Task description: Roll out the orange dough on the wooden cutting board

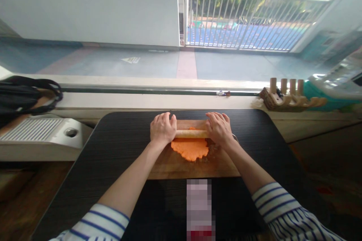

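A pale wooden rolling pin [191,134] lies crosswise over a flattened sheet of orange dough [190,149] with a ragged edge. My left hand [163,128] is closed over the pin's left end, and my right hand [219,127] is closed over its right end. Both ends of the pin are hidden under my hands. Under the dough is a brown wooden board [166,169], with some dough residue near its right side. Part of the dough shows beyond the pin, on the far side.
The board rests on a black table [118,150]. A pixelated pale patch [198,205] covers something at the near edge. On the sill are a wooden peg rack [285,99] and a small wrapper [223,93]. A black bag [22,94] and white unit [48,131] stand left.
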A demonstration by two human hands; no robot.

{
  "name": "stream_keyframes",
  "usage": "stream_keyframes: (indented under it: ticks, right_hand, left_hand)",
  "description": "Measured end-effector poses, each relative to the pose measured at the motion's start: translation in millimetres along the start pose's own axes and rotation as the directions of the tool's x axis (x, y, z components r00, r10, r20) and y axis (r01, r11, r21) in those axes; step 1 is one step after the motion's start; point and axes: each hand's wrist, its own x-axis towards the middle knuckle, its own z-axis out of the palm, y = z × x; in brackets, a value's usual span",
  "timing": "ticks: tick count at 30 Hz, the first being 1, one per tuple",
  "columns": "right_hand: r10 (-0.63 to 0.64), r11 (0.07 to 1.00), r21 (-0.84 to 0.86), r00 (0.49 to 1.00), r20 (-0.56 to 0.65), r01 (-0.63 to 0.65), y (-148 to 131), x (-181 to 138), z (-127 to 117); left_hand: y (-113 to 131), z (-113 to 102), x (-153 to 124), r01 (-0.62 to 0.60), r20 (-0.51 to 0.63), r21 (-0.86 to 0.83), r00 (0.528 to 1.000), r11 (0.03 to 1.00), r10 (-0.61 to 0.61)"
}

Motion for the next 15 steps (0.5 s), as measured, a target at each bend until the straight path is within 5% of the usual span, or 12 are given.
stream_keyframes:
  ticks: [15]
  right_hand:
    - [0.108, 0.994, -0.021, 0.994, -0.025, -0.109, 0, 14, 3]
  left_hand:
    - [4, -1, 15, 0.053, 0.084, 0.016, 0.995, 0.998, -0.055]
